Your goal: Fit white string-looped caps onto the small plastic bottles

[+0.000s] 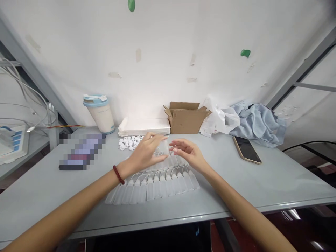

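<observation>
My left hand (pixel 145 152), with a dark red bead bracelet (pixel 118 175) on its wrist, grips a small translucent bottle (pixel 163 147) between its thumb and fingertips. Facing it, my right hand (pixel 189 154) hovers with curved fingers apart, close to the bottle's side; whether they touch it I cannot tell. Below both hands, a row of small translucent bottles (pixel 162 187) with white necks and thin white loops lies on the grey table. A second row, partly covered by my hands, lies behind it. Small white caps (pixel 128 142) are heaped beyond my left hand.
Along the wall stand a blue-lidded cup (pixel 101 113), stacked white trays (pixel 144 126), an open cardboard box (pixel 187 120), a white plastic bag (pixel 219 117) and a crumpled blue cloth (pixel 258 122). A phone (pixel 246 149) lies right; a pixelated item (pixel 82 152) lies left.
</observation>
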The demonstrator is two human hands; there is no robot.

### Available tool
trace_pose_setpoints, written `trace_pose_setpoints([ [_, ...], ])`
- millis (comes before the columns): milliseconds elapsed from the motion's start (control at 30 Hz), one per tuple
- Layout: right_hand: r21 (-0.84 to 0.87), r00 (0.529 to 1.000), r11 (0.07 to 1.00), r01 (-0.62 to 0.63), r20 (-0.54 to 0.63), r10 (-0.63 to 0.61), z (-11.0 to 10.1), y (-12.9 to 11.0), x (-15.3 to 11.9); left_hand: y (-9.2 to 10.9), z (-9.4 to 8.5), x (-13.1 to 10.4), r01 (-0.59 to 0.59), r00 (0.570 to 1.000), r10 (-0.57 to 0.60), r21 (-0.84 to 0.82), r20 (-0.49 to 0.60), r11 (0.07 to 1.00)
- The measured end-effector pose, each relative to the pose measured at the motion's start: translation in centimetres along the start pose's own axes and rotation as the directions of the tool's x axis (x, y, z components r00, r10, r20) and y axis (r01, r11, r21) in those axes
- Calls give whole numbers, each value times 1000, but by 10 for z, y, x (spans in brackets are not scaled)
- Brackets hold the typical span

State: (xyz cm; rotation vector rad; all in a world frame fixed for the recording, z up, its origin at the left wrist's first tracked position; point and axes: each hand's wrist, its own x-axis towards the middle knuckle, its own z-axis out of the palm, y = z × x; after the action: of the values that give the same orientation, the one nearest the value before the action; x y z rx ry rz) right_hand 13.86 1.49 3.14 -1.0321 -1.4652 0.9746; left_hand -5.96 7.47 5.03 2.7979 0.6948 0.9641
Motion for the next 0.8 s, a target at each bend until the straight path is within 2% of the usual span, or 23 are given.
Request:
trace_pose_setpoints([
  [100, -251, 984, 968, 25, -165, -69, -27, 14, 10, -24, 9, 8, 104, 993, -102, -28, 54, 994],
  [167, -509, 961, 861, 16, -231, -155, -49, 26, 18, -35, 16, 10, 200, 972, -192, -51, 135, 978],
  [233, -722, 954, 689, -61, -246, -174, -69, 37, 25, -42, 21, 9, 285, 941, -266, -63, 210, 957],
  [400, -833, 954, 540, -120, -247, -170, -100, 57, 33, -44, 24, 8, 385, 882, -351, -50, 314, 922],
  [567, -904, 958, 372, -209, -266, -107, -111, 64, 30, -45, 17, 9, 350, 880, -313, -42, 358, 936],
  [800, -917, 936, 216, -335, -350, -33, -124, 62, 27, -65, -2, -10, 351, 903, -348, 34, 252, 936],
])
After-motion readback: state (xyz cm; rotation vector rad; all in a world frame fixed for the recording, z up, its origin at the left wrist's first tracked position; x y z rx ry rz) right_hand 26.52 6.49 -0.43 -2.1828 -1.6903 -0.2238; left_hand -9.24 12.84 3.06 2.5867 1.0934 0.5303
